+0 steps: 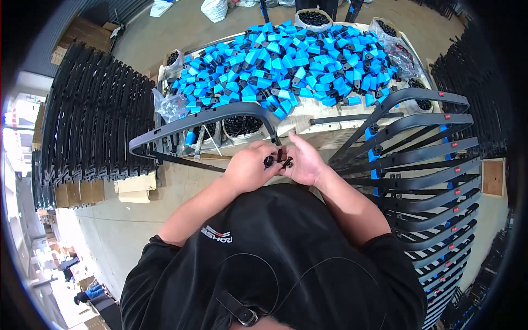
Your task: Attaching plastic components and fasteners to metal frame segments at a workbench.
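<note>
Bright even light, sharp ctr, fisheye bend w/ dark rim

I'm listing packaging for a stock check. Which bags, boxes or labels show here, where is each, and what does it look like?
Clear bag: table's left edge, crumpled, see-through.
Clear bag: table's right side, crumpled, dark parts inside.
White sacks: floor beyond the table, bulging.
Cardboard boxes: floor at left, under black frames, tan.
Red labels: on the black frames at right, small dots.
No screens.

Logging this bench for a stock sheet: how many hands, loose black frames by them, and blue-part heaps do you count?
Hands: 2, left hand and right hand, around uncounted black fasteners
Black frame beside them: 1
Blue-part heap: 1
Total: 4
</note>
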The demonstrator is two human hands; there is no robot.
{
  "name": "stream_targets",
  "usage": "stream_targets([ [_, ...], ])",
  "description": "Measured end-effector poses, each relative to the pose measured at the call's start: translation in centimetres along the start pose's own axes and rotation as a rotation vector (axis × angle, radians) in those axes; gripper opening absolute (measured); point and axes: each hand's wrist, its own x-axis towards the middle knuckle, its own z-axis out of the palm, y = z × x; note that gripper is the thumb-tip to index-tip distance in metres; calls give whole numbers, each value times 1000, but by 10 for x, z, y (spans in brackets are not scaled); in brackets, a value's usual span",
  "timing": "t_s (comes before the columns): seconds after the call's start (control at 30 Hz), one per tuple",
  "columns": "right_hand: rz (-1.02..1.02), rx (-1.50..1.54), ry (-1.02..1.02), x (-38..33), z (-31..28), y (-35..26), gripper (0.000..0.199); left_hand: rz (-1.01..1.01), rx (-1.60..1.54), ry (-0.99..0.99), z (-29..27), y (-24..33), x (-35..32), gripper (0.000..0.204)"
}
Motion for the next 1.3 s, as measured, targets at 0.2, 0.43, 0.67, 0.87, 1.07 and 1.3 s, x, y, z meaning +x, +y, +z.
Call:
stream_targets([
  [0.2, 144, -132, -88, -4, 2, -1, 72, -19, -34, -40, 3, 7, 11, 24],
  [0.43, 188, -255, -89, 0, -9, 0, 66, -107, -90, -144, 10, -10, 8, 22],
  [0.67, 137, -344, -58, 4, -4, 0, 57, -124, -278, -133, 7, -20, 11, 25],
  [0.87, 195, -237, -30, 6, -7, 1, 54, -112, -146, -290, -2, -24, 20, 27],
  [1.07, 57, -507, 149, 8, -22, -1, 29, -285, -438, -214, 11, -49, 23, 24],
  [1.3, -33, -554, 131, 10, -25, 4, 22, -449, -857, -228, 44, -83, 23, 21],
])
